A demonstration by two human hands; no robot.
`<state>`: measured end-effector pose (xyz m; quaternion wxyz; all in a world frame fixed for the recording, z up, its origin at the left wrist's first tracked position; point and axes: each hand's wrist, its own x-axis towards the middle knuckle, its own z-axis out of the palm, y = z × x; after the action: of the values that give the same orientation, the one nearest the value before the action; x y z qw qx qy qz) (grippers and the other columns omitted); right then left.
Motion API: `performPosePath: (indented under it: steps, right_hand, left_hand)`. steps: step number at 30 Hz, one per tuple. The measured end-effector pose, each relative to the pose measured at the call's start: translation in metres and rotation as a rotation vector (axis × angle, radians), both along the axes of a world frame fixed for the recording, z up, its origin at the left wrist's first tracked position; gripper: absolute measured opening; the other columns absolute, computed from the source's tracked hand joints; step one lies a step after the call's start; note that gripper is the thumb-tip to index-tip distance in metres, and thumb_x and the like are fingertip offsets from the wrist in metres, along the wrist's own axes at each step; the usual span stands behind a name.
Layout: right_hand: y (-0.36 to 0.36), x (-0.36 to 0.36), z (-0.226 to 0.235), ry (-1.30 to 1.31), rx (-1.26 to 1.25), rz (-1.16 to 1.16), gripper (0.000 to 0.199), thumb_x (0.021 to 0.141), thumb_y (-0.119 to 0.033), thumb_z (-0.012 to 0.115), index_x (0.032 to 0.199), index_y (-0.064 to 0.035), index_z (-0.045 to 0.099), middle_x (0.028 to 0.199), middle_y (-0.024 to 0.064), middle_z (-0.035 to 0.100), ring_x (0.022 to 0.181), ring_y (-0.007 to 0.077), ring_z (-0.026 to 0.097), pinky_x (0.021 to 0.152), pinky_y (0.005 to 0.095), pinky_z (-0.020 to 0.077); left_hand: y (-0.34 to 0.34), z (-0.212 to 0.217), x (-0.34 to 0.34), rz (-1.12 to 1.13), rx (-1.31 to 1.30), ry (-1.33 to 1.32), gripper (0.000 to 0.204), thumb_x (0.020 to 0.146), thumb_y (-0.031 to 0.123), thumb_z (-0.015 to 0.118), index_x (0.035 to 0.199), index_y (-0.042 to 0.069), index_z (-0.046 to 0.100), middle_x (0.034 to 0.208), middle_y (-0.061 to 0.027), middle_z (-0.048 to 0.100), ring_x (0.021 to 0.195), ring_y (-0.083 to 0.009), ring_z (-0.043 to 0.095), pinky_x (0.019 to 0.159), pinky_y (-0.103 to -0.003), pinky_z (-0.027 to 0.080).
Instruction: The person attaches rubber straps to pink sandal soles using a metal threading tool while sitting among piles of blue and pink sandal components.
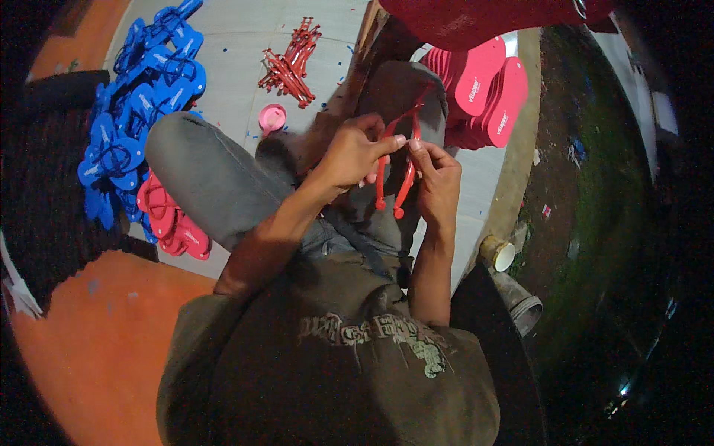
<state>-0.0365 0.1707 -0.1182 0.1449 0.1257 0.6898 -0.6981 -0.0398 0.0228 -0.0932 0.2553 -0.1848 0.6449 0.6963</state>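
Observation:
Between my two hands, above my lap, is a red flip-flop strap (409, 178). Its two arms hang toward me and end in round plugs, while the joined tip points away. My left hand (352, 154) pinches the left arm of the strap between thumb and fingers. On the other arm, the thumb and fingertips of my right hand (439, 175) are closed. Both thumbs come close together at mid-strap. Beyond my hands, a heap of red straps (290, 67) lies on the pale tiles, with a small round pink container (273, 117) just nearer.
Blue flip-flops (149, 104) are piled at the left, with several pink-red flip-flops (175, 219) beside my knee. Stacked pink soles (491, 97) stand at the right, below a dark red bag-like item (491, 18). A yellowish tub (500, 253) sits by the floor's right edge.

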Motion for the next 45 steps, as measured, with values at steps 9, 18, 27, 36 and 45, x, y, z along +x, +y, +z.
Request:
performPosePath:
  steps: [9, 18, 27, 36, 45]
  right_hand:
    - [-0.004, -0.005, 0.001, 0.010, 0.104, 0.013, 0.022, 0.080, -0.022, 0.059, 0.081, 0.0002, 0.062, 0.057, -0.0020, 0.051, 0.044, 0.0045, 0.043, 0.040, 0.0195, 0.0344]
    - [0.018, -0.014, -0.002, 0.031, -0.059, -0.017, 0.030, 0.086, -0.026, 0.051, 0.095, 0.0018, 0.056, 0.075, 0.0052, 0.057, 0.065, 0.0097, 0.054, 0.056, 0.0198, 0.0415]
    - [0.018, 0.002, 0.012, 0.215, -0.408, 0.017, 0.029, 0.085, -0.015, 0.048, 0.107, 0.0038, 0.050, 0.093, 0.0120, 0.058, 0.083, 0.0188, 0.057, 0.076, 0.0302, 0.0453]
    - [0.025, 0.025, 0.017, 0.136, 0.315, -0.124, 0.016, 0.079, -0.016, 0.059, 0.079, -0.0004, 0.059, 0.067, 0.0009, 0.055, 0.057, 0.0092, 0.050, 0.052, 0.0228, 0.0399]
    - [-0.003, 0.027, -0.008, 0.329, 0.596, -0.111, 0.030, 0.073, -0.018, 0.067, 0.090, 0.0014, 0.052, 0.067, 0.0036, 0.043, 0.063, 0.0134, 0.043, 0.058, 0.0272, 0.0393]
  left_hand:
    - [-0.001, -0.031, -0.006, 0.106, 0.116, 0.056, 0.028, 0.074, 0.032, 0.065, 0.075, 0.007, 0.051, 0.047, 0.0012, 0.046, 0.032, -0.0046, 0.038, 0.029, -0.020, 0.024]
    - [-0.008, -0.015, 0.010, -0.383, 0.077, 0.156, 0.026, 0.074, 0.027, 0.065, 0.071, 0.005, 0.051, 0.050, 0.0017, 0.047, 0.036, -0.0040, 0.039, 0.032, -0.021, 0.031]
    - [-0.006, -0.011, 0.006, -0.582, 0.025, 0.207, 0.022, 0.074, 0.022, 0.066, 0.074, 0.003, 0.056, 0.050, 0.0002, 0.048, 0.037, -0.0052, 0.042, 0.034, -0.022, 0.034]
    - [-0.040, -0.136, 0.013, -0.237, -0.803, 0.550, 0.026, 0.082, 0.022, 0.050, 0.097, 0.002, 0.057, 0.090, -0.0150, 0.060, 0.072, -0.0298, 0.058, 0.064, -0.038, 0.047]
    - [-0.031, -0.210, 0.011, -0.289, -0.967, 0.398, 0.022, 0.081, 0.020, 0.048, 0.094, 0.004, 0.056, 0.095, -0.0165, 0.055, 0.079, -0.0323, 0.055, 0.068, -0.043, 0.043]
